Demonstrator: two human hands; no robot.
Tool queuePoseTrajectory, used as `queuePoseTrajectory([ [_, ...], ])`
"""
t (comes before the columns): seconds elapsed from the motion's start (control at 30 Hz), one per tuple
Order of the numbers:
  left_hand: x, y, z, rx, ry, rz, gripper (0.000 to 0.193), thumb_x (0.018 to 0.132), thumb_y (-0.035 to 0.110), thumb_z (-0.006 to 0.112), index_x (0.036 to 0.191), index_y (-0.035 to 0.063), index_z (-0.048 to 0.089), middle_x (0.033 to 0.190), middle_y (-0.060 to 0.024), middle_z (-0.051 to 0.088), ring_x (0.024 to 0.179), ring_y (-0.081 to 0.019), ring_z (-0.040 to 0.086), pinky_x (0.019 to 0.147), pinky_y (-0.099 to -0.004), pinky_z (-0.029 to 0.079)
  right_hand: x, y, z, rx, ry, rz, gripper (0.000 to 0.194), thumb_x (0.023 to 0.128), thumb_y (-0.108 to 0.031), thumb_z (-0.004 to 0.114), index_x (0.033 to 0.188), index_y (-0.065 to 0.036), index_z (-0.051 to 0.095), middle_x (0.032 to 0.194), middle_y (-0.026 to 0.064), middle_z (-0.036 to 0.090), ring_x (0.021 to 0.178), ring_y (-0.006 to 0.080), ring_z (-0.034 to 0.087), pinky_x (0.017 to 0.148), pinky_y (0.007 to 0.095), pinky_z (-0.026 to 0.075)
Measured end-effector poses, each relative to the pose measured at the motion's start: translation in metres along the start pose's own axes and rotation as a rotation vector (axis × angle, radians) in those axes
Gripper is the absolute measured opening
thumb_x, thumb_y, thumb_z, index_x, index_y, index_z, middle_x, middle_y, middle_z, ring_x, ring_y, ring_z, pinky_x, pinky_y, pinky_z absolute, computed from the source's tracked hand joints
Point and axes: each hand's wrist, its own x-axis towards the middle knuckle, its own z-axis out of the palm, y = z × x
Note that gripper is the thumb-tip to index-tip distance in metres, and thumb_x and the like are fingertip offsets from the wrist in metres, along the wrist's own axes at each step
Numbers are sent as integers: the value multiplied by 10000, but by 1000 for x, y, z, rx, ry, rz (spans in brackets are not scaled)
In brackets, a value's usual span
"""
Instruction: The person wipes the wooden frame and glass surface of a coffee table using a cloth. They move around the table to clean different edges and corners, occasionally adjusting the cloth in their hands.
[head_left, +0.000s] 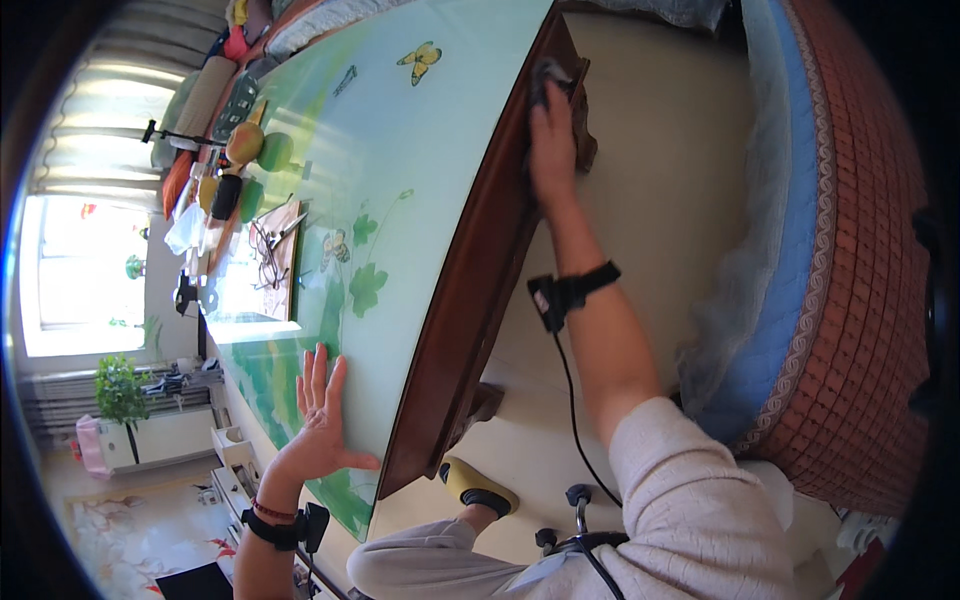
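Note:
My right hand (553, 154) reaches to the far part of the dark wooden side (465, 285) of a table, with a dark crumpled cloth (551, 79) under its fingers against the wood. My left hand (324, 420) lies spread on the glassy tabletop (420, 187), near its close corner, with nothing in it. The top is pale green with printed leaves and butterflies. Each wrist wears a black strap with a small device and a cable.
Glasses (264, 255) and a paper-covered book or board (285, 277) lie on the table, near a round fruit (244, 143) and a black cylindrical object (226, 196). A bed with a red-brown quilted cover (862, 262) stands at right. A wheeled stool base (581, 517) is below.

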Motion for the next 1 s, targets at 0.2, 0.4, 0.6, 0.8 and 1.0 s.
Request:
queuePoseTrajectory([
  [0.2, 3, 0, 0, -26, 37, 21, 1531, 496, 785, 796, 1602, 102, -13, 1641, -248, -103, 1508, -467, -128, 1172, -651, -4, -149, -78, 9, -83, -69, 25, 462, 1006, -196, 478, 1438, -33, 465, 1531, 218, 369, 1465, 429, 259, 1193, 566, 145],
  [0.4, 5, -7, 5, -31, 95, 41, 1534, 467, 858, 739, 1613, 147, 7, 1657, -211, -80, 1515, -456, -101, 1174, -644, 1, -263, -154, 16, -10, -187, 39, 683, 906, -179, 546, 1514, 7, 297, 1548, 320, 227, 1433, 538, 205, 1177, 625, 124],
  [0.6, 7, -5, 5, -71, 89, 28, 1524, 458, 891, 710, 1614, 180, 16, 1661, -202, -72, 1521, -440, -97, 1187, -615, -2, -373, -210, 19, -18, -364, 116, 764, 856, -118, 585, 1513, 52, 232, 1530, 389, 160, 1393, 626, 176, 1150, 679, 139],
  [0.8, 6, 1, 3, -51, 106, 17, 1485, 495, 917, 667, 1616, 179, 32, 1660, -215, -29, 1525, -442, -38, 1214, -556, 47, -468, -254, 0, -65, -625, -91, 625, 853, -57, 598, 1424, 51, 367, 1309, 343, 396, 1252, 584, 387, 1114, 705, 231],
  [1.0, 6, 0, 9, -95, 154, 23, 1452, 504, 911, 670, 1618, 210, 56, 1667, -201, -22, 1527, -440, -32, 1208, -572, 50, -481, -245, -5, -178, -721, -23, 588, 855, -114, 642, 1394, 4, 440, 1299, 283, 450, 1283, 522, 411, 1116, 692, 216],
])
